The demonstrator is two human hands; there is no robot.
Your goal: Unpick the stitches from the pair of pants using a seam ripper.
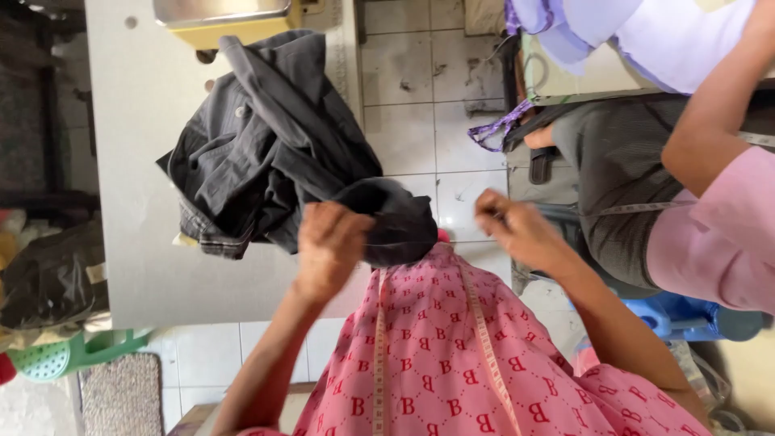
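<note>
Grey-white laminate covers the surface (145,266), a flat sewing-machine top with a yellow-based machine (234,20) at its far edge. Beyond and to the right, the floor (420,89) is square white tile, scuffed and stained, with dark grout lines. At the near left lie a green plastic sandal (64,355) and a grey looped mat (121,396).

A dark charcoal garment (258,137) is heaped on the surface, its woven cloth creased, with stitched seams and a small button showing; one end of it hangs over the near right edge. The left hand (327,250) is closed on that end, fingers curled into the bunched dark cloth. The right hand (521,230) is raised just to the right, apart from the garment, fingers pinched together; whether it grips anything I cannot tell.

A pale measuring tape (484,339) drapes over the person's pink patterned dress (436,363). At the right sits another person in grey trousers (622,178) and a pink sleeve (718,242).
</note>
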